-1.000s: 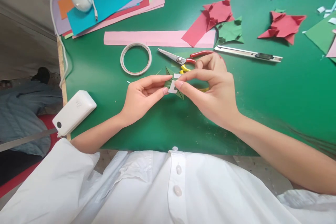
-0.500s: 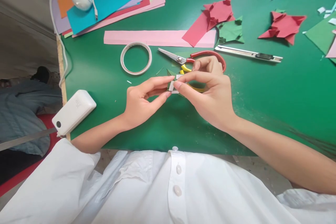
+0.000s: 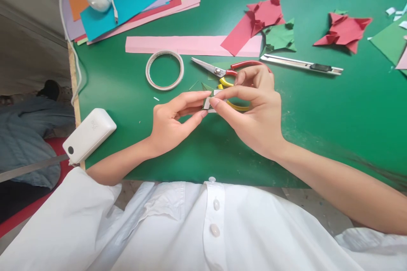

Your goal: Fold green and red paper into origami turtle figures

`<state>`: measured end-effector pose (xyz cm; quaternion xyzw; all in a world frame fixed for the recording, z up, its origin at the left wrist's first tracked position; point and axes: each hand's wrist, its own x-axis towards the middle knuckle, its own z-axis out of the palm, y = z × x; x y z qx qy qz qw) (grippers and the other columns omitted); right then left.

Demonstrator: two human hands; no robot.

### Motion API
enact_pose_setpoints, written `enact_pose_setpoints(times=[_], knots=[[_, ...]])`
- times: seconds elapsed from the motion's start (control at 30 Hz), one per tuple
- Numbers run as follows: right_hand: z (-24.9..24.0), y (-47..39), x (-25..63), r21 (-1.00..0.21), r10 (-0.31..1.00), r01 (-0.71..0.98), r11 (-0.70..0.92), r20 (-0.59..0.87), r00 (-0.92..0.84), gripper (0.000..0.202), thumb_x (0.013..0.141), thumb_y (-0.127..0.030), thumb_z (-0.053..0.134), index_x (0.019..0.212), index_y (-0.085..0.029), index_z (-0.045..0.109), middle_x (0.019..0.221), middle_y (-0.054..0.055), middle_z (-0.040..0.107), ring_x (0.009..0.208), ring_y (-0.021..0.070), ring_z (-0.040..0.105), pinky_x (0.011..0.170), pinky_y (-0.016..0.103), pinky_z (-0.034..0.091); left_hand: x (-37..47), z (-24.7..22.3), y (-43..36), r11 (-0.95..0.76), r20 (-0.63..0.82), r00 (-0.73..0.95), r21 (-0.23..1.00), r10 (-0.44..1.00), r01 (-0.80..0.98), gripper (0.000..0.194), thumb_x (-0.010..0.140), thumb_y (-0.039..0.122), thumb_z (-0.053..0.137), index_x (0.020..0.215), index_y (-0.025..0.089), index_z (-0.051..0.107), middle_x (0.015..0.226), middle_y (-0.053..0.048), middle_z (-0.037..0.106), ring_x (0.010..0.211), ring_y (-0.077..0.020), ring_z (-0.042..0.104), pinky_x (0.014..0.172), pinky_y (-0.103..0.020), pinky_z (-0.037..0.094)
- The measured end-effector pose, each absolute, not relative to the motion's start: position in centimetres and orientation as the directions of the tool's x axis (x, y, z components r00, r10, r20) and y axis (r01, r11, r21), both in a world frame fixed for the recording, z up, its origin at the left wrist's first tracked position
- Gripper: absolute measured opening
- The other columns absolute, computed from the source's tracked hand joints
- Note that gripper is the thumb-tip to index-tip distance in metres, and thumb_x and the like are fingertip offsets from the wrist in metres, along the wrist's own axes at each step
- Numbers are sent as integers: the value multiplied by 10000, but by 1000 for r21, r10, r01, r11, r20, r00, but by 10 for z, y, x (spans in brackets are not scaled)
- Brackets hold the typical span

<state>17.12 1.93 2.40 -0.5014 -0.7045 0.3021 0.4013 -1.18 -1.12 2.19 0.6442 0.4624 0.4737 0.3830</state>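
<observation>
A small folded green paper piece [image 3: 208, 89] with white strips on it is between my two hands over the green table. My left hand [image 3: 178, 122] grips its left side between fingers and thumb. At the piece's right side, the thumb and index finger of my right hand [image 3: 256, 112] are pinched on a white strip [image 3: 207, 103]. Just beyond lie scissors [image 3: 208, 67] with red and yellow handles, partly hidden by my right hand. A roll of tape [image 3: 148, 70] lies flat to the left of the scissors.
A long pink strip [image 3: 165, 45], a cutter knife [image 3: 299, 64] and folded red [image 3: 348, 31] and green [image 3: 280, 37] papers lie farther back. At left are a white power bank [image 3: 90, 135], coloured sheets [image 3: 136, 2] and a cable [image 3: 76, 57]. Someone's denim-clad leg [image 3: 25, 135] shows beyond the table edge.
The fingers of my right hand have shifted very slightly over the small piece. My left hand holds its place, and the things on the table lie as before.
</observation>
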Motion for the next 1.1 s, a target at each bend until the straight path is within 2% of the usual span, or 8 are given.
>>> enact_pose_setpoints(times=[0.2, 0.33, 0.5, 0.6, 0.7, 0.87, 0.97, 1.1], knots=[[24, 18, 170, -818, 951, 485, 310, 266, -160, 145, 904, -399, 700, 847, -274, 746, 1048, 71, 528, 1117, 266, 557, 958, 516, 501, -12, 22, -12, -259, 238, 124, 943, 963, 209, 373, 866, 90, 737, 1198, 256, 712, 1148, 22, 788, 997, -130, 783, 937, -194, 655], [22, 18, 169, -790, 925, 481, 379, 345, -161, 162, 914, -412, 688, 852, -279, 756, 1013, 59, 508, 1102, 248, 549, 949, 501, 511, -11, 22, -13, -260, 237, 127, 943, 963, 209, 300, 901, 177, 733, 1189, 255, 706, 1126, 12, 787, 992, -139, 783, 941, -219, 661], [21, 18, 167, -787, 900, 444, 429, 414, -136, 157, 901, -349, 692, 814, -245, 770, 964, 75, 501, 1055, 250, 527, 936, 512, 511, -11, 21, -12, -287, 269, 109, 934, 957, 214, 203, 929, 176, 698, 1111, 261, 725, 1045, 33, 783, 957, -113, 781, 921, -190, 654], [23, 18, 167, -777, 897, 453, 438, 413, -160, 147, 897, -339, 692, 814, -243, 768, 978, 91, 519, 1060, 273, 531, 935, 519, 488, -11, 20, -12, -271, 256, 93, 931, 962, 244, 192, 929, 222, 708, 1117, 262, 703, 1043, 27, 785, 947, -127, 786, 870, -199, 666], [25, 17, 168, -745, 887, 488, 455, 425, -178, 144, 889, -353, 702, 810, -250, 765, 980, 95, 540, 1037, 275, 546, 904, 497, 477, -10, 20, -13, -246, 239, 59, 930, 969, 273, 235, 918, 257, 721, 1143, 256, 655, 945, 34, 794, 864, -121, 788, 789, -190, 669], [28, 17, 169, -708, 908, 571, 415, 358, -217, 209, 913, -427, 663, 785, -289, 755, 984, 102, 568, 1056, 294, 536, 861, 477, 460, -7, 23, -13, -198, 206, 2, 937, 979, 287, 267, 889, 262, 727, 1118, 248, 591, 845, 55, 787, 770, -101, 771, 732, -180, 653], [24, 17, 170, -655, 851, 555, 513, 474, -227, 199, 917, -395, 655, 787, -289, 761, 928, 102, 554, 1040, 313, 526, 864, 497, 423, -6, 23, -13, -197, 210, -14, 937, 978, 287, 261, 861, 236, 736, 1067, 236, 576, 806, 68, 770, 731, -89, 760, 707, -169, 644], [16, 17, 172, -518, 755, 592, 617, 603, -259, 140, 903, -353, 668, 801, -287, 737, 926, 84, 578, 1036, 319, 542, 876, 522, 374, -7, 20, -13, -210, 222, -7, 934, 975, 290, 267, 840, 174, 718, 1053, 224, 565, 771, 84, 747, 707, -76, 746, 707, -162, 636]])
